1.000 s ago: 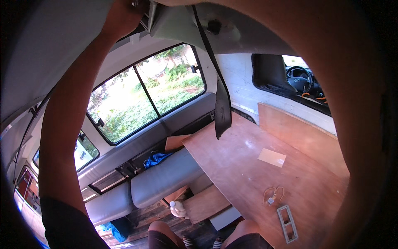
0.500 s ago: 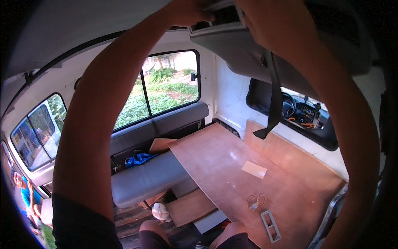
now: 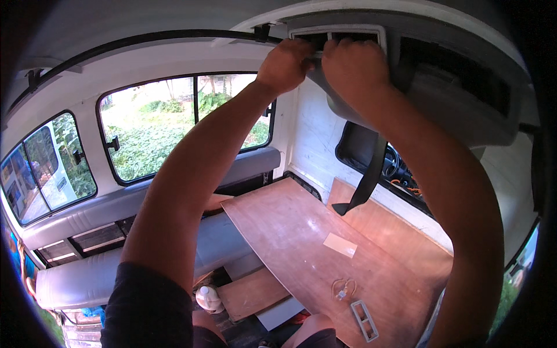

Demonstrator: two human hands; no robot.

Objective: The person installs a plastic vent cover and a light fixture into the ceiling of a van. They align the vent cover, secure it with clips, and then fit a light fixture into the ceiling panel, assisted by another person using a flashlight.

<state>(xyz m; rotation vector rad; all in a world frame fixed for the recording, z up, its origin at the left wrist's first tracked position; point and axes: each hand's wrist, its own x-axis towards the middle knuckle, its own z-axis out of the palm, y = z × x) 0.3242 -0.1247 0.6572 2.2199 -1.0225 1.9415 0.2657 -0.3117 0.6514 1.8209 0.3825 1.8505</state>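
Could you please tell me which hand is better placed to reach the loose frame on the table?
Probably the right hand: the loose frame lies on the table right of both knees, on that arm's side. The left hand is farther across; both are up at the overhead frame.

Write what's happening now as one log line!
left grip: at lower edge of overhead two-slot frame | right grip: same edge | loose two-slot frame: on plywood panel

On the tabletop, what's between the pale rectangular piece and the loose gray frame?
In the head view, a looped tan wire lies between the pale piece and the gray frame.
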